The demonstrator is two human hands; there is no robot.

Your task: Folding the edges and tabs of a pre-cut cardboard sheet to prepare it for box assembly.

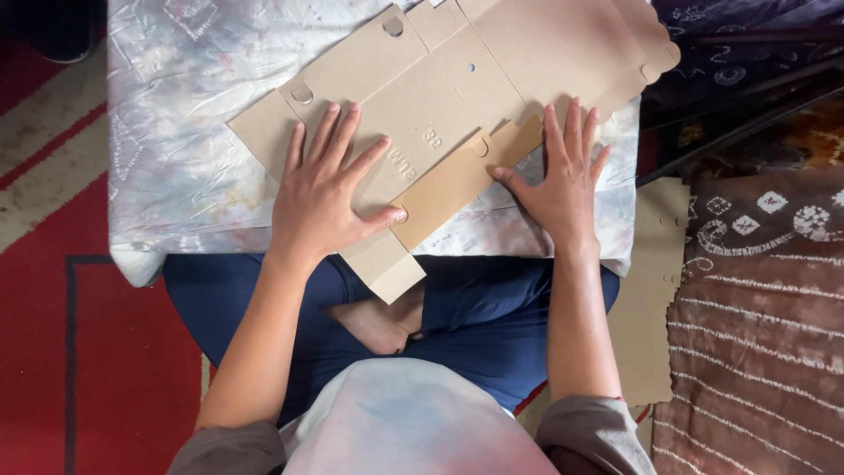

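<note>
two hands flat on a die-cut cardboard box blank (457, 79), spread across a low table (176, 132) under a pale marbled plastic cover. left hand (321, 198) at about 8 o'clock of the blank, fingers splayed wide apart, palm pressing the central panel, thumb reaching toward a long side flap (448, 185) that lies turned over onto the panel. right hand (563, 180) at about 4 o'clock, fingers held close together, flat, thumb tip touching the far end of that same flap; gripping nothing, only pressing. judging by how things lie: one flap folded inward and being creased, one small tab (387, 268) hanging off the table's near edge at 6 o'clock, above the crossed legs. rest of the blank still flat: scalloped edge at 1 o'clock, thumb-hole tabs at 11 o'clock, none raised, no walls standing, no corners locked. early in the folding, then, with most creases and all tucking left. more flat cardboard sheets (646, 290) waiting on the floor at 3 o'clock, beside a brown patterned cloth (765, 290); red rug (35, 308) at 9 o'clock.
</note>
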